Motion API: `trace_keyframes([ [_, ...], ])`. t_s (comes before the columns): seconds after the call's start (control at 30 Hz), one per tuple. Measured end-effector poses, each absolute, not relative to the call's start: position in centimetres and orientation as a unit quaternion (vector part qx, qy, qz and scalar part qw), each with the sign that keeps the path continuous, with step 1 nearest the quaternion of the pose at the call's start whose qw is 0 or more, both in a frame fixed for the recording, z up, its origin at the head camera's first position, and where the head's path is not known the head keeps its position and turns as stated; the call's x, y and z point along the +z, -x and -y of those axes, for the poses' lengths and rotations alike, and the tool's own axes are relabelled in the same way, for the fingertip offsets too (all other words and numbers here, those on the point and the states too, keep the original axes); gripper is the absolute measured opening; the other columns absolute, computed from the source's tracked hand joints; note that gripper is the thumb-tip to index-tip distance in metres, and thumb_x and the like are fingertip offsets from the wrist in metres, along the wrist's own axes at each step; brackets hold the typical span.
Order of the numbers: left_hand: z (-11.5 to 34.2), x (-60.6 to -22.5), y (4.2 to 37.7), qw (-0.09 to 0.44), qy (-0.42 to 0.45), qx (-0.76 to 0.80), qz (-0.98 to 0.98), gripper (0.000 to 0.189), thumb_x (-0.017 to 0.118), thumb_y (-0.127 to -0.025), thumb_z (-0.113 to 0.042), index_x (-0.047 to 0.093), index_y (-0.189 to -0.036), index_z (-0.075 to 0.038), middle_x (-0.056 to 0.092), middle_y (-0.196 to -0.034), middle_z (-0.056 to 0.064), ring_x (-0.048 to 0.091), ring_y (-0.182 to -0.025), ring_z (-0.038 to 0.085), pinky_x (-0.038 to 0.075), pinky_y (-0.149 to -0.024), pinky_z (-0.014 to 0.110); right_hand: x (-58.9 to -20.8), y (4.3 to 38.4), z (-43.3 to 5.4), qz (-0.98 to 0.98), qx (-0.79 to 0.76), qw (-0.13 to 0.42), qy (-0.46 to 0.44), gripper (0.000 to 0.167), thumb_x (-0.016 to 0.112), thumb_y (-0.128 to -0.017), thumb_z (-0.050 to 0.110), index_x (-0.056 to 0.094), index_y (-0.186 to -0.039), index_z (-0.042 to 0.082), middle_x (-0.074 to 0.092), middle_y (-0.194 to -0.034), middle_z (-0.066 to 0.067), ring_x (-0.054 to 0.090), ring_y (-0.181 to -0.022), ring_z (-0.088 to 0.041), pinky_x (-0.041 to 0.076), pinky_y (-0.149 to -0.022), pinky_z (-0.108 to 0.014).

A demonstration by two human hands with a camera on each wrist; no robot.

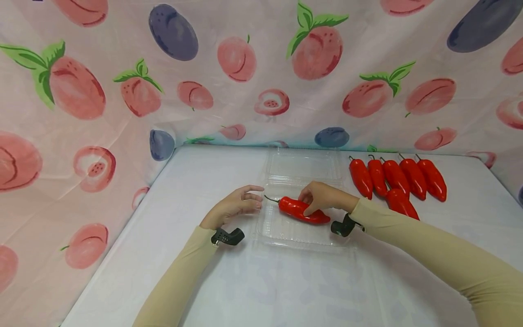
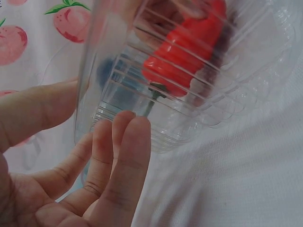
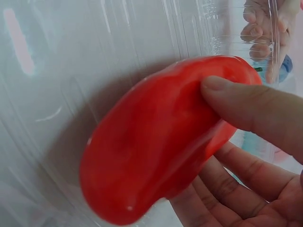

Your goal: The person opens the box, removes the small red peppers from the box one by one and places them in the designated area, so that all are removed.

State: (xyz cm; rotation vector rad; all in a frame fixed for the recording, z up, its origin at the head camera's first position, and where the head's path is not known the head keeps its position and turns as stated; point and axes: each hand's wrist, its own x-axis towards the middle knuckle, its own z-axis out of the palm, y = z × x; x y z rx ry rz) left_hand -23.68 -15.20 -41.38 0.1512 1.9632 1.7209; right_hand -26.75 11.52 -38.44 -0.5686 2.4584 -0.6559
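A long red pepper [image 1: 304,211] with a thin dark stem lies over the base of a clear plastic clamshell box [image 1: 282,231], its stem pointing left. My right hand [image 1: 323,197] grips it from above; in the right wrist view the thumb presses one side and the fingers curl under the other. Beside the box's left wall is my left hand [image 1: 237,206], fingers loosely extended. The left wrist view has its thumb and fingertips right at the clear wall, with the pepper's stem [image 2: 154,92] showing through the ribs.
The box's lid [image 1: 304,164] lies folded open toward the back. Several more red peppers [image 1: 395,177] lie in a row at the right on the white table [image 1: 196,172], one nearer pepper [image 1: 401,204] partly behind my right sleeve. A fruit-print cloth [image 1: 229,104] hangs behind.
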Motion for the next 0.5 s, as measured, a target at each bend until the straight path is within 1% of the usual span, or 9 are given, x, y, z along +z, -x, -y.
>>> trace_keyframes([
  [0.5, 15.18, -41.47, 23.74, 0.262, -0.055, 0.639, -0.721, 0.055, 0.057, -0.087, -0.001, 0.038, -0.139, -0.003, 0.053, -0.117, 0.017, 0.061, -0.087, 0.009, 0.052, -0.093, 0.034, -38.71, 27.02, -11.74, -0.904, -0.256, 0.274, 0.206, 0.04, 0.076, -0.076, 0.011, 0.065, -0.113, 0.0, 0.068, -0.103, -0.013, 0.063, -0.09, -0.02, 0.056, -0.082, -0.032],
])
